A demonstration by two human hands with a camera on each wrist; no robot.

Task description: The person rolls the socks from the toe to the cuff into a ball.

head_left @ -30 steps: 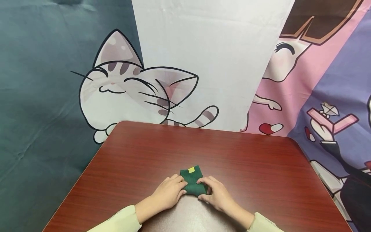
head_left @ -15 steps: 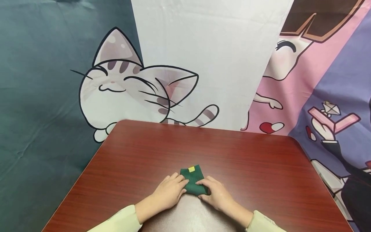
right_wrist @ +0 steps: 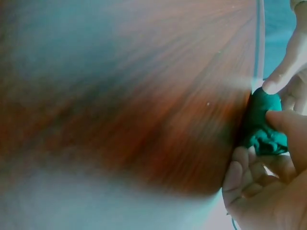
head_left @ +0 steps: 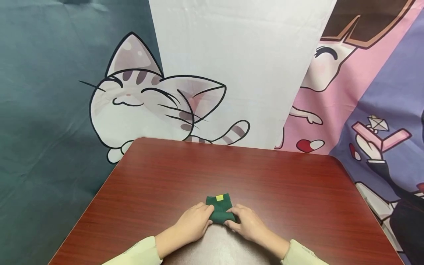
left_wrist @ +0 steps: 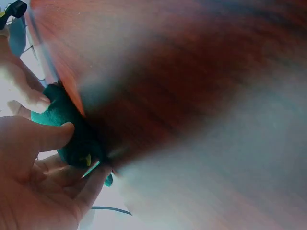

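A smooth fabric backdrop [head_left: 245, 70], printed with cartoon figures and faintly creased, hangs beyond the far edge of the tabletop [head_left: 265, 176], which is reddish-brown with a dark wood grain, a soft sheen and rounded far corners. Pale green sleeves [head_left: 140, 252] reach in from the near left and near right. Between the hands lies a dark green cloth [head_left: 216, 207], soft and matte, its near part curled into a plump tube and its far part flat on the tabletop. The left hand [head_left: 193, 222] pinches the tube's left end between thumb and fingers; the right hand [head_left: 250, 222] grips the right end likewise — both thumbs on the near side. Crumpled folds show at the tube's right end. A small yellow patch [head_left: 219, 198] sits at the cloth's far edge. Compared with half a second ago, that edge lies slightly nearer the person — the flat part is shorter.
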